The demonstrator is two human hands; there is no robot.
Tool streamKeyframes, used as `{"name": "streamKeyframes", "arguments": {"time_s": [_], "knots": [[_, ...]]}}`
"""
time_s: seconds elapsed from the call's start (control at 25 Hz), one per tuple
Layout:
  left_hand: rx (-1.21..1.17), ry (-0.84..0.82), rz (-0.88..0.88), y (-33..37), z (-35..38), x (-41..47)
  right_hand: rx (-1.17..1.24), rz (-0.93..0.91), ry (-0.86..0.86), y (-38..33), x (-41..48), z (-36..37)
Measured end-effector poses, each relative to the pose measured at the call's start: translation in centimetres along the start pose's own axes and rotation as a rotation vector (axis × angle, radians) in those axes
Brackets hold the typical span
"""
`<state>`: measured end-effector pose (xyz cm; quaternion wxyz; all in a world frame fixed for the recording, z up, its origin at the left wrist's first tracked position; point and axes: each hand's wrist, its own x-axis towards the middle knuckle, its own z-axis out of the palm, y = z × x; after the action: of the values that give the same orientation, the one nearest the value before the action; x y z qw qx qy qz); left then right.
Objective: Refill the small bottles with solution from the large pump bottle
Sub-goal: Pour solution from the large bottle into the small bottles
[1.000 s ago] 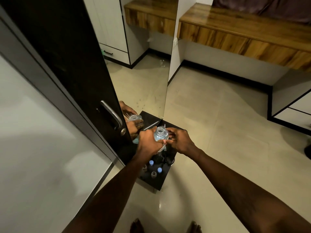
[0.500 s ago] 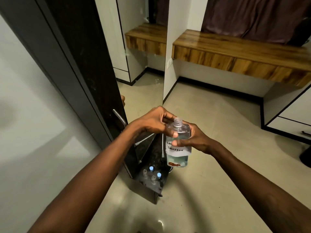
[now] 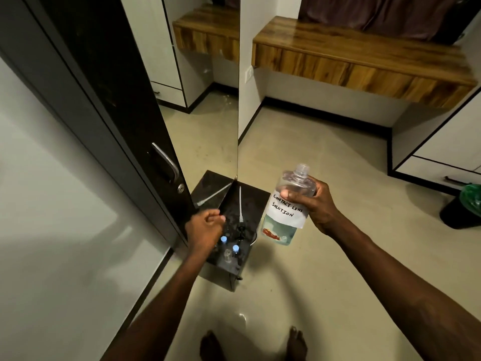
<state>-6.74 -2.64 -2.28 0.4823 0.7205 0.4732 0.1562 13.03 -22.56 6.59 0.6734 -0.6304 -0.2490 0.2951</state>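
Spillage ahead: grips large pump bottle, neck open and tilted, in right hand, apart from small bottles; curls left hand, contents impossible to tell.

One wide-angle head-level view, forward and steeply down over the left hand and right hand toward the floor.

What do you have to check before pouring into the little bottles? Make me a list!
1. Big bottle open: ok. The large bottle has a bare neck.
2. Firm hold: ok. The right hand wraps around it.
3. Pump out of the way: ok. The pump lies on the black table.
4. Little bottles uncapped: not ok. Two blue-capped bottles are closed; the clear small bottle looks open.
5. Left hand free: cannot tell, its fingers are curled.
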Motion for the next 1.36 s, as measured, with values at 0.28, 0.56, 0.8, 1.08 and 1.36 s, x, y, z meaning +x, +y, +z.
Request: {"name": "streamKeyframes", "arguments": {"time_s": [0.28,0.56,0.8,1.08,1.36], "knots": [[0.282,-0.196,0.096,-11.0,6.1,-2.6,-0.076,0.071,0.039,2.9,-0.5,-1.6],[0.296,-0.102,0.110,-12.5,8.8,-1.7,-0.125,0.116,0.028,5.1,-1.3,-2.1],[0.396,-0.113,0.161,-15.9,9.7,-0.3,-0.175,0.139,0.049,5.9,-1.5,-2.6],[0.334,-0.164,0.091,-8.9,6.4,-1.5,-0.263,0.076,0.030,3.5,-1.3,-2.0],[0.223,-0.172,0.261,0.7,1.5,-1.7,-0.566,-0.073,0.023,-0.6,-0.9,0.5]]}}
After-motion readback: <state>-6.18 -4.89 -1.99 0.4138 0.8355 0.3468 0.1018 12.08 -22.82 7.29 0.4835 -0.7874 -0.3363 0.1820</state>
